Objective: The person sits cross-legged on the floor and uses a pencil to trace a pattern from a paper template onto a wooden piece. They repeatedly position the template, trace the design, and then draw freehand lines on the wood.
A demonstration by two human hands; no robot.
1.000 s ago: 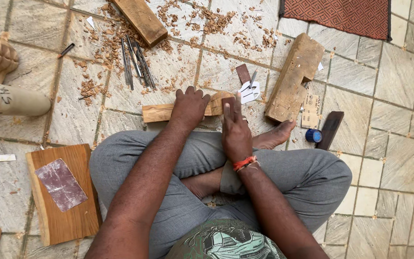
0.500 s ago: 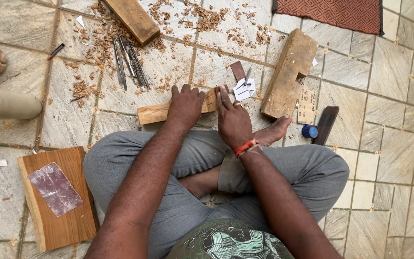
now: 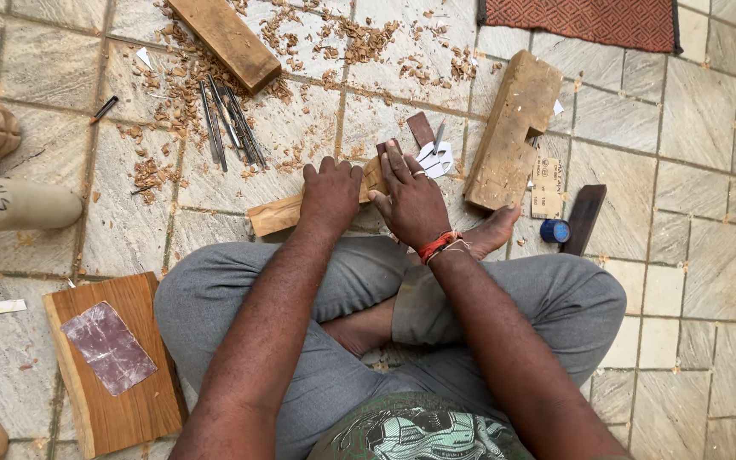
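Observation:
I sit cross-legged on a stone tile floor. My left hand (image 3: 331, 194) is closed over a pale wooden piece (image 3: 273, 215) that lies on the floor in front of my knees. My right hand (image 3: 411, 203), with a red thread at the wrist, lies flat on the right end of the same piece, fingers stretched forward. A dark brown strip of sandpaper (image 3: 382, 147) shows under its fingertips. The middle of the piece is hidden by both hands. My bare foot (image 3: 494, 232) rests just right of the right hand.
Several metal chisels (image 3: 227, 128) lie among wood shavings (image 3: 172, 94) ahead left. A plank (image 3: 223, 38) and a thick wooden block (image 3: 511, 128) lie further out. A board (image 3: 121, 400) carrying a sandpaper sheet (image 3: 108, 347) sits at my left; a blue cap (image 3: 555, 230) and a dark bar (image 3: 583, 219) at my right.
My right hand has turned from edge-on to flat and slid forward along the wooden piece. The left hand kept its hold on the wood.

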